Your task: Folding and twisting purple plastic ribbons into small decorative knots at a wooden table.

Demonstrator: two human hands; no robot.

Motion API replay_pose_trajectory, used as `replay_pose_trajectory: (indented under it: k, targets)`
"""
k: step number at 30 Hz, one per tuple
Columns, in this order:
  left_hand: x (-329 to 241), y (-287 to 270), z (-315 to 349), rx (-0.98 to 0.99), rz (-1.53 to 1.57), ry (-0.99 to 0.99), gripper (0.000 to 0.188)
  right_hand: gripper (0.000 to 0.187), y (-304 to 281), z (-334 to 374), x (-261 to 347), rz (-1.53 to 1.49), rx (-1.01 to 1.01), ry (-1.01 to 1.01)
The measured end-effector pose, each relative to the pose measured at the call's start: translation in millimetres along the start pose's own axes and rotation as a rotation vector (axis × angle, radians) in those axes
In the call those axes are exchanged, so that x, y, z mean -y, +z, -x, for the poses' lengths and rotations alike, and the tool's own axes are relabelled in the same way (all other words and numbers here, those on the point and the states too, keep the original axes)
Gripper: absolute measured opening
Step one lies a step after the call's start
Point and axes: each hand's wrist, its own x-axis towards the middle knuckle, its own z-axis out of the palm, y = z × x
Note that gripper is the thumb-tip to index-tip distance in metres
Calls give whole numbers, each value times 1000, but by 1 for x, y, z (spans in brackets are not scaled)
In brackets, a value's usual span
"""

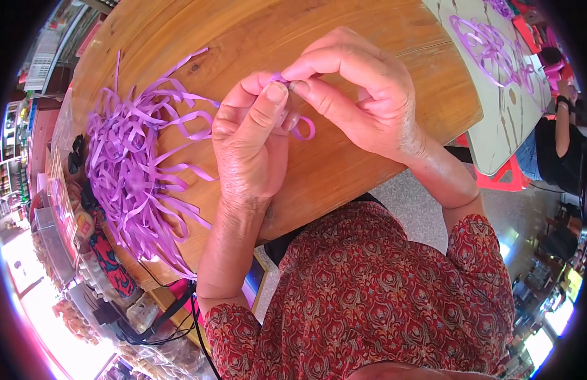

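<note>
1. Purple ribbon (313, 130): thin, flat strip w/ slight sheen; small curled loop hangs below fingertips, over wooden table (432, 82).
2. L hand (252, 142): thumb + index pinched on ribbon; other fingers curled behind, partly hidden.
3. R hand (375, 95): thumb + index pinched on same bit, just beside L thumb; other fingers bent, palm partly showing. Fold or knot there? Too small to tell.
4. Ribbon pile (125, 171): big tangled heap, table's L side; same purple, lots of loops + loose ends, some reaching twd L hand.
5. Wooden table: brown, grain + dark knot visible, rounded corner.
6. 2nd table (505, 136), far R: pale smooth top w/ dark streaks; loose ribbon (489, 47) coiled on it.
</note>
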Motion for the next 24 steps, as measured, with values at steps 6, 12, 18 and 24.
replay_pose_trajectory:
  k: [6,12,18,24]
  targets:
    - [0,4,3,-35,-48,29,9,14,-2,0,3,-5,-1,-11]
    - [-1,3,2,-16,-126,-3,8,15,-11,-1,-1,-26,50,-31]
    - [2,9,3,-41,-149,-33,7,10,-11,5,-2,-186,6,60]
    - [1,6,1,12,-44,-74,9,10,-10,7,6,-576,-124,617]
